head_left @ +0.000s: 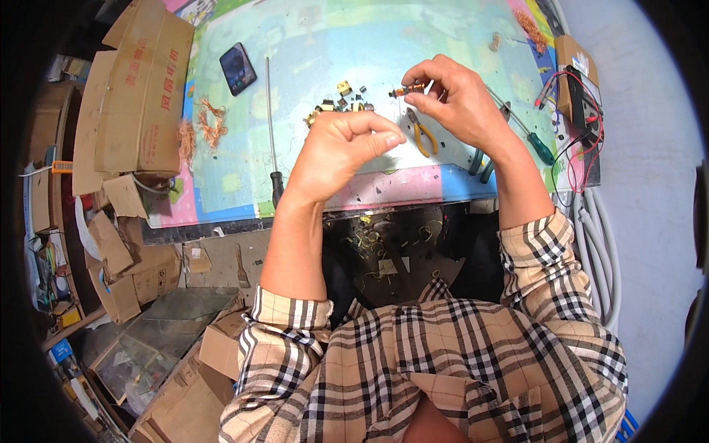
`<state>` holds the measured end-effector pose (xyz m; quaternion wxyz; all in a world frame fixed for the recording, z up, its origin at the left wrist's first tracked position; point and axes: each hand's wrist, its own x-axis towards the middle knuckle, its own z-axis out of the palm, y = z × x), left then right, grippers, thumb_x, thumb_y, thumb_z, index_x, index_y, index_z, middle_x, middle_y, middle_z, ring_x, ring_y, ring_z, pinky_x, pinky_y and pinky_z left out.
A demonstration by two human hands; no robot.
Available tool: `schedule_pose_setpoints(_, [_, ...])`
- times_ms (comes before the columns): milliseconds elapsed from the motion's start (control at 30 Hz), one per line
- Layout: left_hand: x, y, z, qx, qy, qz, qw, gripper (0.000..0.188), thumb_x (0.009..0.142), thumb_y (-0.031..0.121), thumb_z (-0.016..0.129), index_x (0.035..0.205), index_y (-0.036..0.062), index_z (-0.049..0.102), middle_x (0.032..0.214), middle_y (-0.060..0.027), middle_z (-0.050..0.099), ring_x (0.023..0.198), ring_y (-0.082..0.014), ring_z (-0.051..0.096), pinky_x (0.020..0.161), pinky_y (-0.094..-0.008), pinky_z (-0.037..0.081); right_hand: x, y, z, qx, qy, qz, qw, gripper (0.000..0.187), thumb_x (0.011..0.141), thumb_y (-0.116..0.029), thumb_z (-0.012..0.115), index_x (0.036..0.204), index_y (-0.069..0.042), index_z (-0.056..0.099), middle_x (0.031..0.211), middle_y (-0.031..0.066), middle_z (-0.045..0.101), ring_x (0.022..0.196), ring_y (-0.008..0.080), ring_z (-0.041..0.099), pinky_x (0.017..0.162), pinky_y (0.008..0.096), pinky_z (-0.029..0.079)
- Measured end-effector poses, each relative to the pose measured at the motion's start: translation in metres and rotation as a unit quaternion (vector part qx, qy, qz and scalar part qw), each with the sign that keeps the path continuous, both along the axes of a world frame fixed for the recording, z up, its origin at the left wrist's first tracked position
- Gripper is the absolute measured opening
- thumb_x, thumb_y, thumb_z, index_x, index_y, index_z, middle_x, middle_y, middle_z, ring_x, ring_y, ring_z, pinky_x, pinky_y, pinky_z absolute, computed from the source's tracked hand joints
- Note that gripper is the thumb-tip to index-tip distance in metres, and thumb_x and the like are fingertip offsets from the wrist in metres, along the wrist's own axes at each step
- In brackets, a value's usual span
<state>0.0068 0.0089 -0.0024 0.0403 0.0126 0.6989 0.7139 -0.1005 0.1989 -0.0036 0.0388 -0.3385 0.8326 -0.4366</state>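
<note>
While your right hand (450, 96) pinches a small copper-wound coil (408, 90) above the mat's far side, your left hand (347, 144) pinches closed just beside it, seemingly drawing wire; more parts (341, 102) wait nearby, unstripped.

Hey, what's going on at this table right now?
A person in a checked shirt sits at a worktable with a pastel mat. The right hand pinches a small orange-and-black wound component above the mat. The left hand is raised beside it, fingers pinched together; what it holds, if anything, cannot be seen. Under the hands lie a heap of small yellow-and-black parts, yellow-handled pliers and a long black-handled screwdriver.
</note>
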Motion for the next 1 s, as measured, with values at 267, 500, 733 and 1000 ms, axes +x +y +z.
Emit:
schedule_pose_setpoints(267, [-0.001, 0.009, 0.0, -0.128, -0.072, -0.07, 0.987, 0.012, 0.086, 0.011, 0.072, 0.09, 0.0004, 0.074, 0.07, 0.0038, 0.061, 0.065, -0.0034, 0.047, 0.059, -0.0225, 0.04, 0.005, -0.004, 0.004, -0.035, 0.012, -0.017, 0.999, 0.02, 0.079, -0.01, 0.075, 0.099, -0.009, 0.069, 0.087, 0.0041, 0.058, 0.067, 0.0143, 0.056, 0.063, 0.0291, 0.048])
schedule_pose_setpoints(500, [0.004, -0.001, 0.009, 0.027, -0.032, -0.048, 0.998, 0.011, 0.083, 0.011, 0.074, 0.087, 0.0009, 0.074, 0.069, 0.0023, 0.062, 0.057, -0.0034, 0.043, 0.051, -0.0214, 0.033, 0.004, -0.004, 0.002, -0.068, 0.051, -0.004, 0.996, 0.021, 0.079, -0.006, 0.074, 0.098, -0.01, 0.069, 0.089, 0.003, 0.058, 0.069, 0.0135, 0.058, 0.063, 0.0288, 0.049])
schedule_pose_setpoints(733, [0.006, -0.011, 0.013, 0.018, -0.047, -0.089, 0.995, 0.01, 0.084, 0.008, 0.072, 0.087, -0.0006, 0.074, 0.075, -0.0017, 0.069, 0.069, -0.0071, 0.059, 0.065, -0.0238, 0.048, 0.003, -0.004, 0.0, -0.067, 0.049, -0.023, 0.996, 0.019, 0.081, -0.013, 0.074, 0.098, -0.008, 0.068, 0.084, 0.0028, 0.06, 0.065, 0.0101, 0.057, 0.06, 0.0267, 0.048])
schedule_pose_setpoints(1000, [0.0, -0.001, -0.017, -0.488, -0.063, -0.059, 0.869, 0.012, 0.08, 0.011, 0.072, 0.091, 0.0058, 0.075, 0.074, -0.0096, 0.071, 0.07, -0.0229, 0.067, 0.069, -0.0348, 0.052, -0.006, 0.006, 0.002, -0.179, -0.317, 0.02, 0.931, 0.025, 0.093, -0.026, 0.067, 0.098, -0.002, 0.067, 0.076, 0.0003, 0.062, 0.059, 0.0033, 0.052, 0.053, 0.0188, 0.041])
